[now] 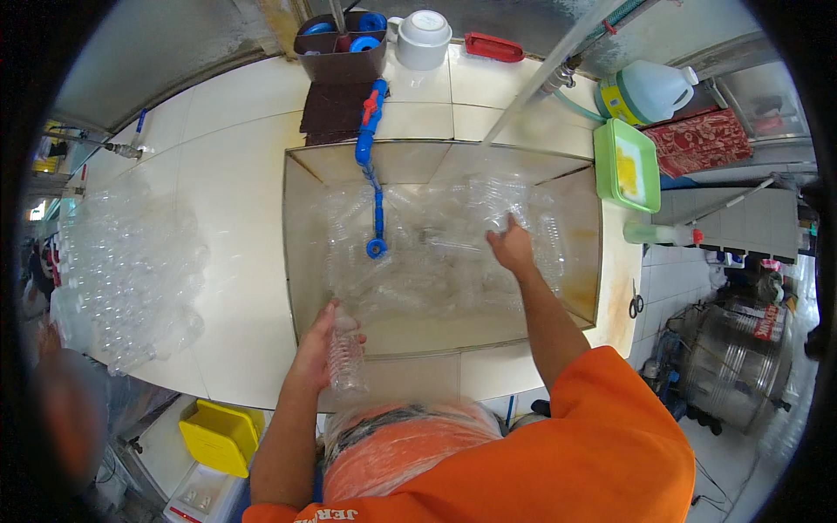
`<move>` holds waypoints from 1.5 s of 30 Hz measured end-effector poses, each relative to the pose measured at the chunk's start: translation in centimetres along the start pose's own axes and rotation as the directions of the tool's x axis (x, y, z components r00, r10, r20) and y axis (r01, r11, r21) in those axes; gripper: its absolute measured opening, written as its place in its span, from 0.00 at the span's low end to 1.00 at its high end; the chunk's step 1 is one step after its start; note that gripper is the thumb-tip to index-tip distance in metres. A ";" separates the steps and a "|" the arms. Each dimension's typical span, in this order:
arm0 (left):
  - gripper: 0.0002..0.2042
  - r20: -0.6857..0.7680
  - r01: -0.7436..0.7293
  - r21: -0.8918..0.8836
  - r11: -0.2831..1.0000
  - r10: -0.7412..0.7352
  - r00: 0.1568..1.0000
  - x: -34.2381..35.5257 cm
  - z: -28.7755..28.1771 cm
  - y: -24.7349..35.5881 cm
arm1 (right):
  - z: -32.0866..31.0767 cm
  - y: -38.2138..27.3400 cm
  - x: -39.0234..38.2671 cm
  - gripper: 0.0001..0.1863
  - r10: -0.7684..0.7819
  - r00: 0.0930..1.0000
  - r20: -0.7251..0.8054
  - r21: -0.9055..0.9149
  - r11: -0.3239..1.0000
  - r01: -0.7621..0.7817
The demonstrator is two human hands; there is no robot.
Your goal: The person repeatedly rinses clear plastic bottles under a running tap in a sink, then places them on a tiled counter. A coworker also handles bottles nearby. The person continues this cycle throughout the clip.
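Note:
My left hand [316, 349] is wrapped round a clear ribbed plastic bottle [347, 359], held over the near left rim of the basin. Within the tiled sink basin [571, 279] lie several clear plastic bottles [410, 283], partly in water by the look of it. My right hand [513, 247] reaches over the basin's right half with index finger and thumb apart. Its fingertips are at a clear bottle [499, 196] among the others; nothing is seen gripped in it. A blue pipe tap [376, 200] hangs over the basin's left part.
Many clear bottles [131, 261] stand on the left counter, near a person [65, 418]. Behind the basin are a brown caddy [340, 65] and a white mug [424, 39]. A green tray [626, 166], a jug [645, 91] and scissors [636, 301] line the right side.

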State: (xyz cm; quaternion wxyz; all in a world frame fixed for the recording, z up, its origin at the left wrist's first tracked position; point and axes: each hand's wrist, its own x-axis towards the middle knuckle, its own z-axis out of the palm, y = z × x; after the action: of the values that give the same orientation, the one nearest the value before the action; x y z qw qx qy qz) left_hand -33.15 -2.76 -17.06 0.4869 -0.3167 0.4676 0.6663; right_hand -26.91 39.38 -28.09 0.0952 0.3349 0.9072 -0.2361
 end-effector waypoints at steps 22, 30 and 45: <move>0.27 0.086 -0.010 0.996 -0.088 0.989 -0.121 -10.0 -11.9 9.4 | 13.8 -11.0 4.9 0.40 -0.058 0.928 0.368 0.048 0.998 0.044; 0.25 0.087 0.145 0.988 -0.054 0.970 -0.226 -10.2 -12.8 12.2 | 11.8 -10.6 5.3 0.42 -0.230 0.925 0.304 0.337 0.934 0.122; 0.19 0.093 -0.376 0.922 -0.095 0.995 -0.023 -8.0 -3.5 6.6 | -8.3 -14.7 1.1 0.37 -0.230 0.862 -0.452 0.720 0.476 0.504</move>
State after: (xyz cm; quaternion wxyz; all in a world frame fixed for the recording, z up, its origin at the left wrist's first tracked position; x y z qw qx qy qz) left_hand -36.85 -9.40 -9.20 -0.1757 0.0637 0.9145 0.3587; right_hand -37.51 34.29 -15.91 -0.2603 0.1659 0.7451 -0.5912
